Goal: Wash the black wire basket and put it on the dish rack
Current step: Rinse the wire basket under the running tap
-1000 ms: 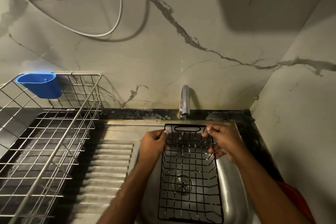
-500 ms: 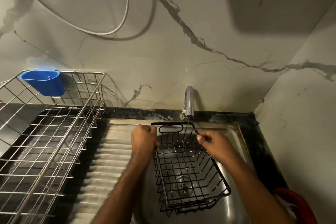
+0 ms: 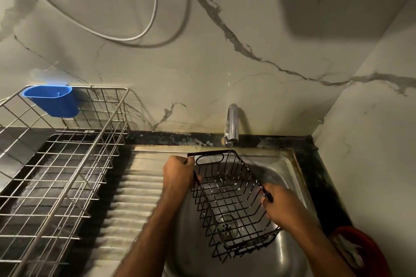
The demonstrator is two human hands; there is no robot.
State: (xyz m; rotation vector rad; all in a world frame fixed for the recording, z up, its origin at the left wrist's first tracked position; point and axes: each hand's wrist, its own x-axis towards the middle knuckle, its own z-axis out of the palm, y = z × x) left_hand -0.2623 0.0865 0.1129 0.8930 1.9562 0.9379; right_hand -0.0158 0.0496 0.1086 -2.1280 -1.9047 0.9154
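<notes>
The black wire basket (image 3: 227, 200) hangs tilted over the steel sink (image 3: 290, 177), its handle end up near the tap (image 3: 231, 123). A thin stream of water falls from the tap into the basket. My left hand (image 3: 177, 173) grips the basket's left rim near the handle. My right hand (image 3: 283, 207) grips the right rim further down its length. The silver wire dish rack (image 3: 67, 164) stands at the left on the dark counter.
A blue plastic cup (image 3: 51, 101) hangs on the rack's back corner. The ribbed steel drainboard (image 3: 135, 204) lies between rack and sink. A red bowl (image 3: 364, 252) sits at the right edge. Marble walls close in behind and to the right.
The basket has turned and tilted from lying flat in the sink to slanting with its near end swung right. My right hand slid down the right rim toward me.
</notes>
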